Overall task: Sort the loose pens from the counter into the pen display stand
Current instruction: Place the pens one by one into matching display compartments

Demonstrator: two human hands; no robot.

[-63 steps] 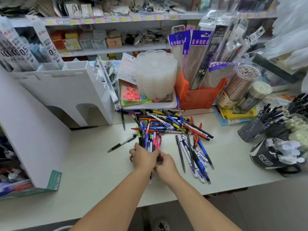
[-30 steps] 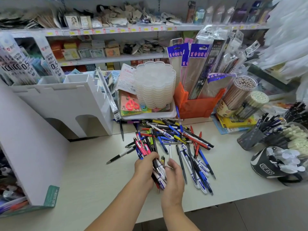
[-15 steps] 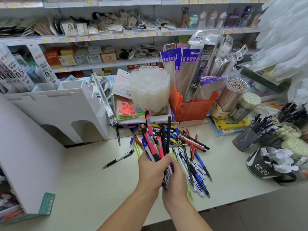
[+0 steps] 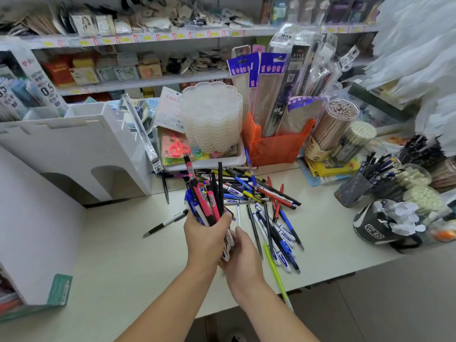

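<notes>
We have lifted the bundle of pens [image 4: 206, 201] upright off the tabletop [image 4: 118, 253]; our left hand [image 4: 206, 236] clenches it, right hand [image 4: 243, 255] cups its lower ends, just before the loose pile [image 4: 266, 203], ready for the white display stand [image 4: 74, 146] left of it

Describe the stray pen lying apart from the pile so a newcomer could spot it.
Start at the white display stand on the left of the counter. Between it and the left hand, one black-and-white pen lies alone, diagonal, clear of the pen pile.
</notes>
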